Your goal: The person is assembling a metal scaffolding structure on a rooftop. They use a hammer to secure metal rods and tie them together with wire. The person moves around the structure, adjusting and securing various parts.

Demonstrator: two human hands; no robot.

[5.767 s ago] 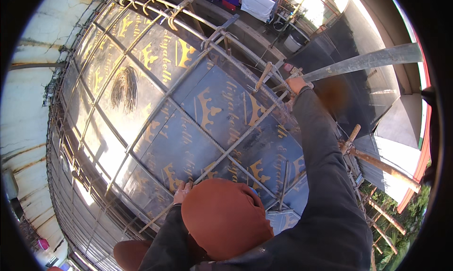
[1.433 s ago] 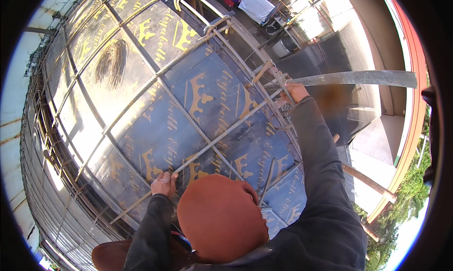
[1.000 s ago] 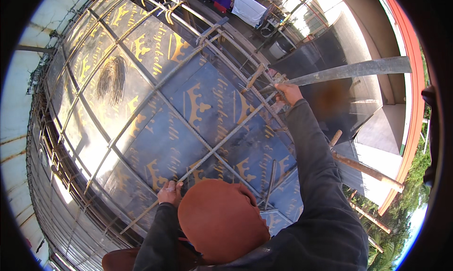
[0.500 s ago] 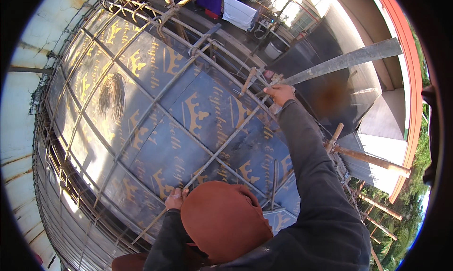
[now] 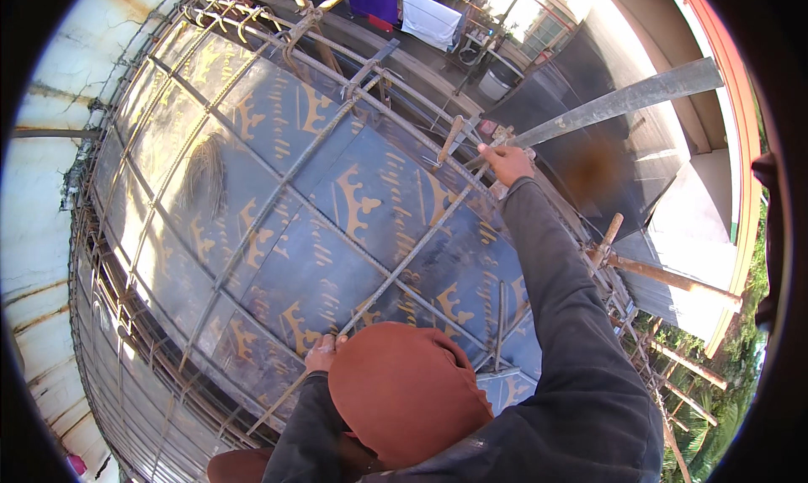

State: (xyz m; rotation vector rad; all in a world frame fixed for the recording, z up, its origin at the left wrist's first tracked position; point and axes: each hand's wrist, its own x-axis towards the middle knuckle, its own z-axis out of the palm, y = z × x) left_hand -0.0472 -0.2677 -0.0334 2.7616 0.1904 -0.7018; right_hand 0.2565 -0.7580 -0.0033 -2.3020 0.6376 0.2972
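Note:
A long steel reinforcing bar (image 5: 432,231) runs slantwise across a grid of other bars above dark, gold-printed formwork panels (image 5: 324,239). My left hand (image 5: 321,354) is closed round this bar at the near side, by a rounded brown-red cloth shape (image 5: 408,395) that hides part of the grid. At the far right edge my right hand (image 5: 510,164) is closed at the bar's upper end, the arm stretched out; its fingertips are partly hidden. Just left of that hand, a short wooden peg (image 5: 450,140) stands at the edge bars.
A grey plank (image 5: 623,103) juts out past my right hand. Wooden poles (image 5: 673,281) stick out along the right edge. Loose tie wire (image 5: 202,176) lies on the panels at left. A stained pale wall (image 5: 50,197) borders the left. Below the far edge stands a bucket (image 5: 499,81).
The whole view has shifted slightly, so everything sits a little farther right. Both hands keep their places on the bar.

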